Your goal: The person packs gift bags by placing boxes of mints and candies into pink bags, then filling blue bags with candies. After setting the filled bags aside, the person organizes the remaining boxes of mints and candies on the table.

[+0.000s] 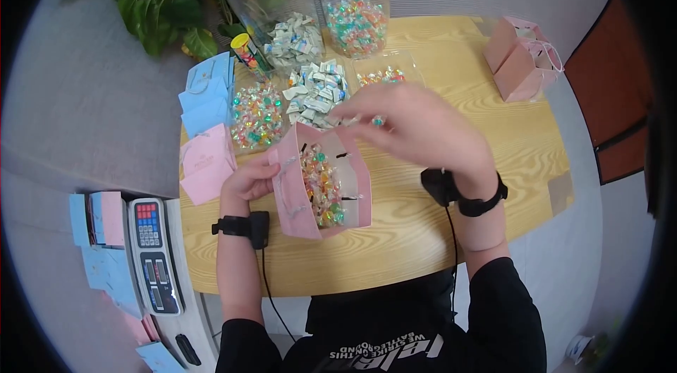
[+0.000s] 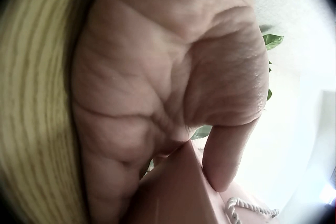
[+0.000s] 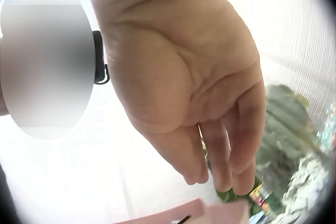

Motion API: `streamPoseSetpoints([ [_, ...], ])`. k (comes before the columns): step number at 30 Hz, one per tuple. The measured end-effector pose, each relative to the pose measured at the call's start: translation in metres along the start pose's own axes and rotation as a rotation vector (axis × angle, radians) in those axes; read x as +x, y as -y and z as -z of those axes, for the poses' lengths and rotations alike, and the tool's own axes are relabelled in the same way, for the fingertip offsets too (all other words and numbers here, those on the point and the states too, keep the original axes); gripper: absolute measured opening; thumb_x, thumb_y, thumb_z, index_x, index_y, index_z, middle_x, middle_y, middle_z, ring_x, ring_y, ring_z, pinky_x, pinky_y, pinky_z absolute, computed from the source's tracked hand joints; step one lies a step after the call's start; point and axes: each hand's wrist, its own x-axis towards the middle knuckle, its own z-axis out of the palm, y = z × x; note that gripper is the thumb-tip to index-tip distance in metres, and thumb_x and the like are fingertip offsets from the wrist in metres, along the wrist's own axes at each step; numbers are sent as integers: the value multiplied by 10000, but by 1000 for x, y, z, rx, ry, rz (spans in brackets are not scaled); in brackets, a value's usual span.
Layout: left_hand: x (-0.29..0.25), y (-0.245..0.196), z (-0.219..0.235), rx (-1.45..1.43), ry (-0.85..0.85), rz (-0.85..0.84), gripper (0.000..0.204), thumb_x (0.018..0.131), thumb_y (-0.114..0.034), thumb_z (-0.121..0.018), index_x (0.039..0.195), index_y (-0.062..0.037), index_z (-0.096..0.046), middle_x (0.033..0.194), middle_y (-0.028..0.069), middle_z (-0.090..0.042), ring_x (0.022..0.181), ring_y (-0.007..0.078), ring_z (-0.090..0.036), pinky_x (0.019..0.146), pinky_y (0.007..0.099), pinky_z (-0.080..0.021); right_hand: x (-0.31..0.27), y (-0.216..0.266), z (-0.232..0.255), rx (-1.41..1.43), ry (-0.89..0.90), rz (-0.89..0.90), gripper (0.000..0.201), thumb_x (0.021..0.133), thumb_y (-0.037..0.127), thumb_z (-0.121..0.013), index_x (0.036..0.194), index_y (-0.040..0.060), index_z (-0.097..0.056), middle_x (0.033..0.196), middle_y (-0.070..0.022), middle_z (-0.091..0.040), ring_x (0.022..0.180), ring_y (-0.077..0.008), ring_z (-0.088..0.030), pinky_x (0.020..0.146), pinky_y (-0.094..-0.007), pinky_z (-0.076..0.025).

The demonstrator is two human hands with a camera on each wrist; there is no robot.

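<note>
A pink paper bag [image 1: 293,197] stands tilted on the table, its mouth facing up, with many wrapped candies [image 1: 323,190] inside. My left hand [image 1: 250,179] grips its left side; in the left wrist view the thumb of that hand [image 2: 168,77] lies against the pink bag [image 2: 173,198]. Above the bag's upper right rim is my right hand [image 1: 412,123], blurred, fingers pointing down-left. A green wrapped candy [image 1: 378,120] shows between its thumb and fingers; whether it is held cannot be told. In the right wrist view the right hand [image 3: 194,87] has loosely extended fingers over the bag's rim [image 3: 226,213].
Candy piles [image 1: 257,115], white packets [image 1: 317,91] and a clear tray [image 1: 416,66] lie beyond the bag. Two clear bins [image 1: 356,27] stand behind. Blue bags [image 1: 204,112] and flat pink bags [image 1: 208,165] lie left, pink bags [image 1: 518,63] far right, a scale [image 1: 156,260] lower left.
</note>
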Motion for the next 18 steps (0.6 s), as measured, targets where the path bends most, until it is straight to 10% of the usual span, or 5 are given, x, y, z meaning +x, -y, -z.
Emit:
streamPoseSetpoints([
  [4,-1,-2,-13,29,-20,-37,691,880,-137,-649,1459,-40,-284,1369,87,-485,1222,199,-512,1004,370,-447,-3,-5,15,-153,-183,-265,249,841,243,-633,1027,85,-682,828,-151,-666,763,-298,-651,679,-400,-502],
  [18,4,-12,-49,481,127,-58,632,898,-174,-649,1432,-41,-337,1393,102,-460,1256,169,-464,1043,316,-379,-3,23,-20,-319,185,-375,299,808,337,-636,707,59,-677,624,-125,-617,572,-310,-596,548,-371,-463],
])
